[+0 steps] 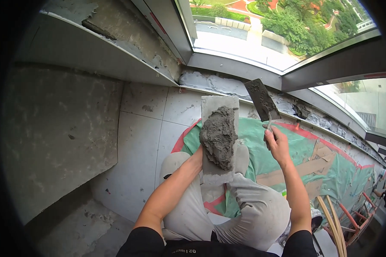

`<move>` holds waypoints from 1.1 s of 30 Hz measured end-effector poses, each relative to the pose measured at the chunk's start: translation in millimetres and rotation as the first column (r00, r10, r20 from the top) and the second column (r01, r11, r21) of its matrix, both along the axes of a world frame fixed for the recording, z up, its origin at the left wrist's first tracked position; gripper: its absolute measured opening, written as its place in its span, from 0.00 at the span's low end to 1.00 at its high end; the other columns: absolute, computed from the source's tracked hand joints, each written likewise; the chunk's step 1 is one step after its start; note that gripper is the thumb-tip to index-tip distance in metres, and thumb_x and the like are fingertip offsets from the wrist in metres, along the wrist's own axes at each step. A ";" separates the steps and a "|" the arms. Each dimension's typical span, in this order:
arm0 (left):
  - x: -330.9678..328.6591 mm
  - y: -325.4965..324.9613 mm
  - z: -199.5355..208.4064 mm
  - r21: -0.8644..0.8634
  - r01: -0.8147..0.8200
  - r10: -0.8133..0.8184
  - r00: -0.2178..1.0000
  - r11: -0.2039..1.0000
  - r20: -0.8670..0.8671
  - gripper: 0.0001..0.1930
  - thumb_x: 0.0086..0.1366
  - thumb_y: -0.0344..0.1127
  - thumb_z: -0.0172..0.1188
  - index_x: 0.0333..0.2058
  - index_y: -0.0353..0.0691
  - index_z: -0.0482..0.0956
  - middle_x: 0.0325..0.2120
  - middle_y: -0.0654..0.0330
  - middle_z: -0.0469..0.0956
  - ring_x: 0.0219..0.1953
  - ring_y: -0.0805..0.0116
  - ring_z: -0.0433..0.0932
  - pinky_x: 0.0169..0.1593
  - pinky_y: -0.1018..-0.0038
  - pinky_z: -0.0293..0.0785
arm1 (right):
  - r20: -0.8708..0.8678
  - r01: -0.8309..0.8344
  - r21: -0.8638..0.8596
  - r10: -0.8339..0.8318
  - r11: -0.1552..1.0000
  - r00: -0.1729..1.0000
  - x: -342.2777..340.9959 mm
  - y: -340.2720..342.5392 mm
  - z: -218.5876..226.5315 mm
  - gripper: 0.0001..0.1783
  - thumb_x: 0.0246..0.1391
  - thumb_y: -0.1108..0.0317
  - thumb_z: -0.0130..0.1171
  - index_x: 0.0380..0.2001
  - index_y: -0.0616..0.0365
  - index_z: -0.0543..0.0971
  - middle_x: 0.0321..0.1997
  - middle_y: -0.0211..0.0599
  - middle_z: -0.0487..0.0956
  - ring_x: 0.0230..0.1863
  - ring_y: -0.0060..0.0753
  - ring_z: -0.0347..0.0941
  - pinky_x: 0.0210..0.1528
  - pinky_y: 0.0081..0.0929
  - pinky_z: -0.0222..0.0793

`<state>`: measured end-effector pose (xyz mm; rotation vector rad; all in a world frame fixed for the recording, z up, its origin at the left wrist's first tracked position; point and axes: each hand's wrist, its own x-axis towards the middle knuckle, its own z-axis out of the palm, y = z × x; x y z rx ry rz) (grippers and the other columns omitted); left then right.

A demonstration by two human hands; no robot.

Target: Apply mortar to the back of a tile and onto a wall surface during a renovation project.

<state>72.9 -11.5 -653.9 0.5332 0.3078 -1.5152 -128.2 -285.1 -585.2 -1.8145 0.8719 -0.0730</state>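
A flat grey mortar board is held up in front of me, with a heap of wet grey mortar on its middle. My left hand reaches beneath the board and holds it from below; its fingers are hidden there. To the right, my right hand is closed round the handle of a trowel. The trowel's rectangular blade is smeared with mortar and points up toward the window sill, apart from the board. Rough grey mortar lines the strip below the window frame.
A green sheet with red edging covers the floor, with cardboard on it. Wooden strips and a red metal frame lie at lower right. A large grey panel stands at left beside pale floor tiles.
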 end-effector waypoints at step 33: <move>-49.0 98.1 32.8 -0.055 -0.119 0.107 0.975 0.991 -0.193 0.34 0.89 0.60 0.41 0.80 0.43 0.65 0.73 0.52 0.76 0.71 0.55 0.79 0.75 0.51 0.78 | 0.168 -0.053 -0.910 0.484 0.410 0.859 98.4 79.6 111.2 0.14 0.55 0.68 0.82 0.36 0.57 0.83 0.33 0.35 0.84 0.31 0.40 0.81 0.35 0.40 0.75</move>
